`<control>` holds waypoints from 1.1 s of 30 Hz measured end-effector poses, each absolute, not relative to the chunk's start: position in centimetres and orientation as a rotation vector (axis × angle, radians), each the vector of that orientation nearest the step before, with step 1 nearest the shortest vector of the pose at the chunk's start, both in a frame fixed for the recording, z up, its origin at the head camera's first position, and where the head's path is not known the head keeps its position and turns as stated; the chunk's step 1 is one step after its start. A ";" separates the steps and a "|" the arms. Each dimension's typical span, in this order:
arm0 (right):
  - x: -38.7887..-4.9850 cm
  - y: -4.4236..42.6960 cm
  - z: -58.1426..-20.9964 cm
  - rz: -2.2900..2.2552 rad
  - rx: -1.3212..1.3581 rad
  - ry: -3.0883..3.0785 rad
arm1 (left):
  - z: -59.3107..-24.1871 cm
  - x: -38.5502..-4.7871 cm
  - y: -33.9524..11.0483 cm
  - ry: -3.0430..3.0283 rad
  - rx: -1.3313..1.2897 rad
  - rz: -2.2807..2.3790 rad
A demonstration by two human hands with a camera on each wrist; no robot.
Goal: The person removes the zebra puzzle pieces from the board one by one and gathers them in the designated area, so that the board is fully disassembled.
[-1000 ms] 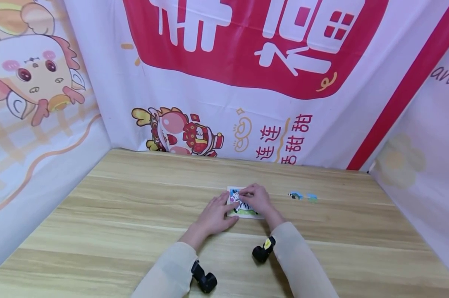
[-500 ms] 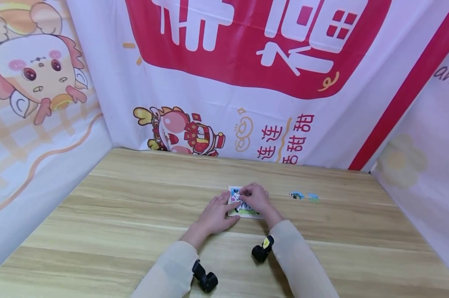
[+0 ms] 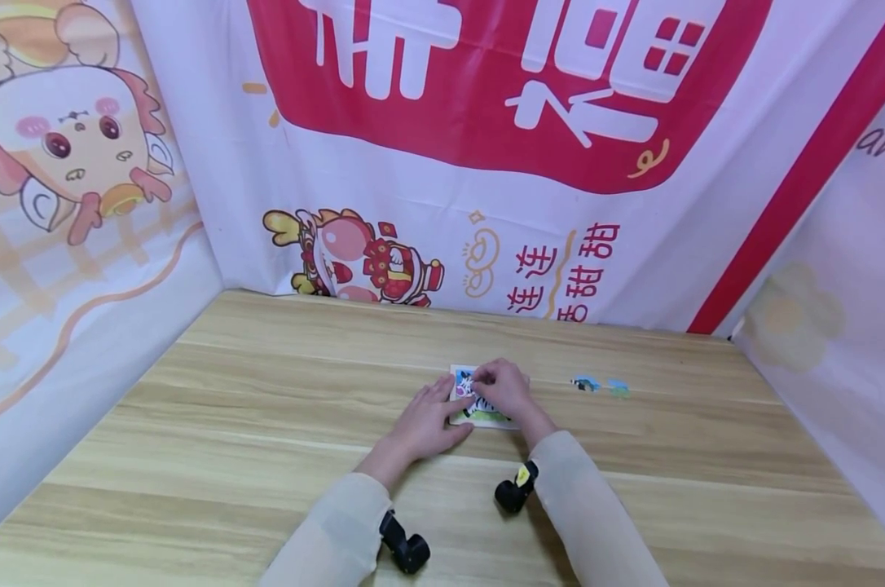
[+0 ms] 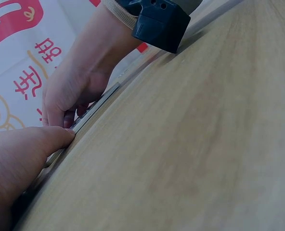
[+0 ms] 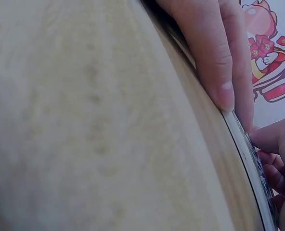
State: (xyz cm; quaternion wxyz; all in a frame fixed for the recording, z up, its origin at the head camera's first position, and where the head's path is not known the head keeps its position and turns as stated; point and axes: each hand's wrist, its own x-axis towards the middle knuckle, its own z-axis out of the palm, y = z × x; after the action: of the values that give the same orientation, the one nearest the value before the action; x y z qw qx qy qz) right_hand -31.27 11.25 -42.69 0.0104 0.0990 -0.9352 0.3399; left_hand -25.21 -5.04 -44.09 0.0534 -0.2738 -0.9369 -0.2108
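A small white-edged board (image 3: 486,422) with a zebra picture lies flat on the wooden table. My left hand (image 3: 425,421) rests over its left side with fingers spread, the thumb at the board's near edge. Over the board's upper part is my right hand (image 3: 507,390), thumb and forefinger brought together at the picture; whether a piece is between them cannot be told. In the right wrist view the left fingers (image 5: 225,96) press on the board's edge, and the right hand (image 5: 281,159) touches its face beside them, other fingers curled.
Two small puzzle pieces, one dark and blue (image 3: 585,383) and one blue-green (image 3: 618,389), lie on the table (image 3: 266,408) right of the board. Printed cloth (image 3: 457,196) hangs behind and at both sides. Black wrist cameras (image 3: 406,550) sit near the sleeves.
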 end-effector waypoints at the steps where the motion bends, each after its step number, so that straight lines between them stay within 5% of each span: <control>1: -31.3 11.2 -42.7 1.065 0.308 -2.916 | -44.1 -25.2 -5.1 -2.848 -0.832 -0.640; 33: -31.5 11.1 -42.7 1.062 0.286 -2.928 | -43.8 -25.1 -5.1 -2.853 -0.829 -0.647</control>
State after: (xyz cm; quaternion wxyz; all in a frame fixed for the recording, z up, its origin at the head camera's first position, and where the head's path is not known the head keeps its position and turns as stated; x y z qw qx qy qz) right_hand -31.46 11.07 -42.74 0.0069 0.0914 -0.9361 0.3396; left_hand -25.08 -5.05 -43.83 0.0504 -0.2722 -0.9372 -0.2124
